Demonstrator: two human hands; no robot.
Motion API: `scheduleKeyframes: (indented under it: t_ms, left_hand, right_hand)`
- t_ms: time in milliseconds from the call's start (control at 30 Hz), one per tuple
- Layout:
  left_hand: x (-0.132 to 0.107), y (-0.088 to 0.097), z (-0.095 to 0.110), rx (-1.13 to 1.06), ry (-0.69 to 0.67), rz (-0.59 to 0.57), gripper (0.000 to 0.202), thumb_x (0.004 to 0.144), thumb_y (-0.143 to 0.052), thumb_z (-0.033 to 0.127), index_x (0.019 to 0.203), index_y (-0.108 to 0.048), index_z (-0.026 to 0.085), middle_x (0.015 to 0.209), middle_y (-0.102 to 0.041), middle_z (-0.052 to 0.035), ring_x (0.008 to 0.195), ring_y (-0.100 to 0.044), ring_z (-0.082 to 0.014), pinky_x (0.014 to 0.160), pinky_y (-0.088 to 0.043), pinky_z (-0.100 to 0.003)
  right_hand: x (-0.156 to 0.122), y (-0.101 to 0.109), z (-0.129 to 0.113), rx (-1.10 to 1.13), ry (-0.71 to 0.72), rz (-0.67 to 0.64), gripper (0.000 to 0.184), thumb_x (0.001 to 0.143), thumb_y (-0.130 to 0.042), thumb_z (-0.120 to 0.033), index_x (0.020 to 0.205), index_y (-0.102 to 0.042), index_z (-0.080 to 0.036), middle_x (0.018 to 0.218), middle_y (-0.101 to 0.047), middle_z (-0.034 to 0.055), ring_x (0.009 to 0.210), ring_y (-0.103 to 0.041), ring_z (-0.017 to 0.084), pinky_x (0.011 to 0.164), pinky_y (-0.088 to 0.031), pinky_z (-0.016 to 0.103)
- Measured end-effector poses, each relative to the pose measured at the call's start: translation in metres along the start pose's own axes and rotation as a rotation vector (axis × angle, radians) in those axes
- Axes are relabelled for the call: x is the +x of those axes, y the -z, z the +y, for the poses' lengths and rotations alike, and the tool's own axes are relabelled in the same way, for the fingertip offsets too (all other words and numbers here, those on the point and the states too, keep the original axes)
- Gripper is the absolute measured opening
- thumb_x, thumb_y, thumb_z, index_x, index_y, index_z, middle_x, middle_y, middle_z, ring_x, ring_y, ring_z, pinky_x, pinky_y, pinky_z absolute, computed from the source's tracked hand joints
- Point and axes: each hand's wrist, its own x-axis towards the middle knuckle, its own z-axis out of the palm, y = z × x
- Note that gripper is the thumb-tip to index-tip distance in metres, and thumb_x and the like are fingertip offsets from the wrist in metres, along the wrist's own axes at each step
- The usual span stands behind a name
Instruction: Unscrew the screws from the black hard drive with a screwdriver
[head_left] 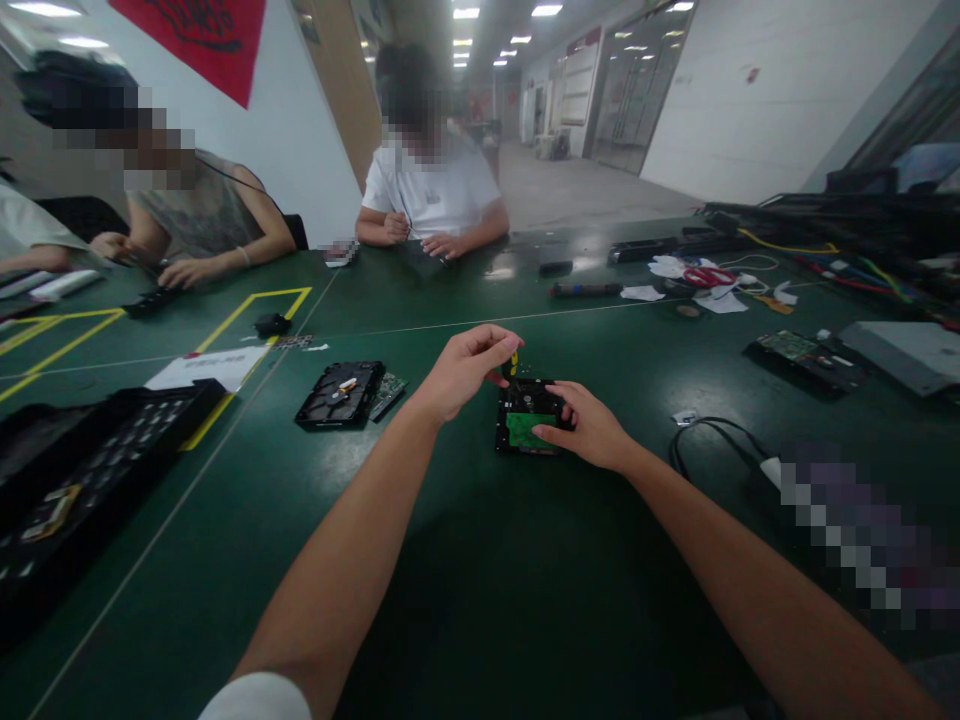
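Dark green covered the worktop (480, 580), and near its middle lay a black rectangular hard drive (525, 425) with its green circuit board facing up. The left hand (465, 372) was pinched narrowly around a small yellow-handled screwdriver (514, 362), held upright over the drive's far edge. The right hand (592, 432) gripped the drive's right side, fingers closed against it. Toward the left edge sat a second black opened drive (339, 393), just beside a loose circuit board (390, 392); a black cable (705, 440) lay toward the right edge.
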Motion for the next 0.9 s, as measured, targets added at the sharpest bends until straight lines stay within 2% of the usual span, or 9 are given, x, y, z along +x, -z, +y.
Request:
scheduleKeyframes:
  t_ms: [300,400,600,733,900]
  left_hand:
    - [-0.002,0.0018,0.0048,-0.035,0.041,-0.099,0.036,0.095,-0.069,0.046,0.117,-0.076,0.019,0.104,-0.07,-0.0094,0.099,-0.067,-0.0207,0.071,-0.063,-0.029]
    - [-0.0016,0.0024,0.0039,-0.026,0.034,-0.091,0.037,0.096,-0.067,0.047,0.119,-0.075,0.019,0.106,-0.071,-0.0099,0.101,-0.067,-0.0212,0.073,-0.063,-0.03]
    - [-0.0001,0.0008,0.0015,0.167,-0.051,0.007,0.037,0.093,-0.069,0.05,0.109,-0.076,0.017,0.105,-0.071,-0.0093,0.094,-0.066,-0.0193,0.069,-0.063,-0.028]
    - [-0.0009,0.0021,0.0037,0.281,-0.092,0.016,0.037,0.091,-0.071,0.05,0.103,-0.075,0.016,0.096,-0.071,-0.008,0.086,-0.066,-0.0175,0.066,-0.061,-0.026]
    - [-0.0017,0.0054,0.0076,0.354,-0.115,0.012,0.037,0.089,-0.075,0.051,0.099,-0.075,0.015,0.095,-0.073,-0.0086,0.084,-0.067,-0.0183,0.063,-0.057,-0.025]
  right_hand:
    - [0.0005,0.0,-0.0003,-0.012,0.011,0.008,0.074,0.086,-0.079,-0.059,0.147,-0.055,-0.024,0.15,-0.051,0.0158,0.086,-0.062,0.02,0.081,-0.057,0.044]
    - [0.0008,-0.0001,-0.001,-0.02,0.012,0.012,0.074,0.085,-0.079,-0.059,0.145,-0.056,-0.022,0.148,-0.052,0.0164,0.087,-0.062,0.021,0.082,-0.057,0.044]
    - [0.0011,0.0001,-0.002,-0.008,0.007,0.006,0.074,0.086,-0.078,-0.06,0.146,-0.055,-0.024,0.148,-0.052,0.016,0.085,-0.062,0.021,0.082,-0.057,0.045]
    - [0.0007,0.0011,-0.0033,0.004,0.009,0.002,0.075,0.086,-0.078,-0.06,0.148,-0.054,-0.026,0.147,-0.052,0.0157,0.085,-0.062,0.021,0.082,-0.057,0.046]
    - [-0.0001,0.0029,-0.0047,0.005,-0.003,-0.018,0.076,0.086,-0.077,-0.06,0.149,-0.053,-0.025,0.148,-0.051,0.016,0.087,-0.061,0.021,0.079,-0.056,0.044]
